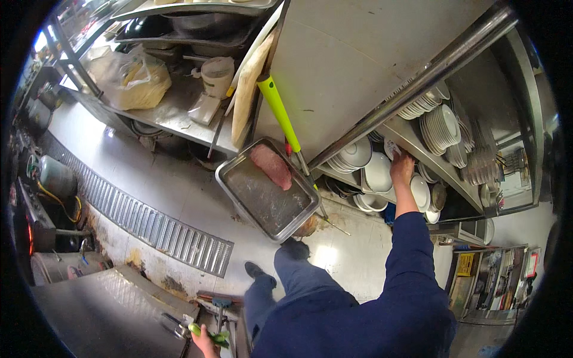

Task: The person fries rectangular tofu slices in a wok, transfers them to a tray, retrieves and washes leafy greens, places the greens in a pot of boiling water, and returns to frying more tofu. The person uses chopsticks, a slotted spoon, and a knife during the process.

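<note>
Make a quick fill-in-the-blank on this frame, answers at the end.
1. The left hand holds a vegetable coloured ____.
2. The right hand reaches in between dishes coloured ____.
3. The metal tray holds ____ slab of meat.
4. In the picture, the lime-green handle is to the ____ of the right hand.

Missing words: green; white; one; left.

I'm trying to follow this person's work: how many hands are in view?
2: the left hand, at the bottom edge, holds a green vegetable; the right hand is among white dishes at right, its fingertips partly hidden. I see no others.
</note>
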The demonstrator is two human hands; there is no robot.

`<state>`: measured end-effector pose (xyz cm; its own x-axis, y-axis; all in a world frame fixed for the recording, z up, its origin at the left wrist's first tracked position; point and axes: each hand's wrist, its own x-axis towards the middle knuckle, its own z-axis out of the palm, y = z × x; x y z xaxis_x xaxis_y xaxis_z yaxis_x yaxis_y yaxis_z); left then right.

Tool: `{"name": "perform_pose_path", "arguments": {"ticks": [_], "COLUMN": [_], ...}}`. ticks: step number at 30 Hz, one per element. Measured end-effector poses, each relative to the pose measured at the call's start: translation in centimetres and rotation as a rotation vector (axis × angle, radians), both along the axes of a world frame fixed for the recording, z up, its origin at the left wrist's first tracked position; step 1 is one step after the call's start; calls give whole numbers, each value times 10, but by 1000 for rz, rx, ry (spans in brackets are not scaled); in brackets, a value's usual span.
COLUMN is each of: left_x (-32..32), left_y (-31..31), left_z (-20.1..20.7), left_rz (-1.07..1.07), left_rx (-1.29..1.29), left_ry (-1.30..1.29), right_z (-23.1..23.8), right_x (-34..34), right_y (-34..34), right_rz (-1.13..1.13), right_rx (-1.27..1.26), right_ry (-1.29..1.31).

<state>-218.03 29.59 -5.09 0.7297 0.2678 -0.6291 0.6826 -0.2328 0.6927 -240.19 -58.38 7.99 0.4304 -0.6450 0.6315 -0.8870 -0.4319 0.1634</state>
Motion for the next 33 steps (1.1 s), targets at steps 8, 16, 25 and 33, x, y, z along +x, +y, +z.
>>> {"name": "perform_pose_path", "arguments": {"ticks": [8, 16, 25, 33], "left_x": [29, 55, 96, 179], "left_y": [-8, -61, -40, 56], "left_z": [30, 98, 106, 26], "left_rz": [-423, -399, -524, -306], "left_rx": [272, 505, 678, 551], "left_ry": [193, 286, 378, 444], "right_z": [-7, -22, -28, -59], "right_x": [18, 30, 181, 550], "right_y": [-62, -113, -64, 163], "right_rz": [-418, -251, -37, 592], "right_rx": [439, 435, 323, 509], "right_ry": [420, -21, -82, -122]}}
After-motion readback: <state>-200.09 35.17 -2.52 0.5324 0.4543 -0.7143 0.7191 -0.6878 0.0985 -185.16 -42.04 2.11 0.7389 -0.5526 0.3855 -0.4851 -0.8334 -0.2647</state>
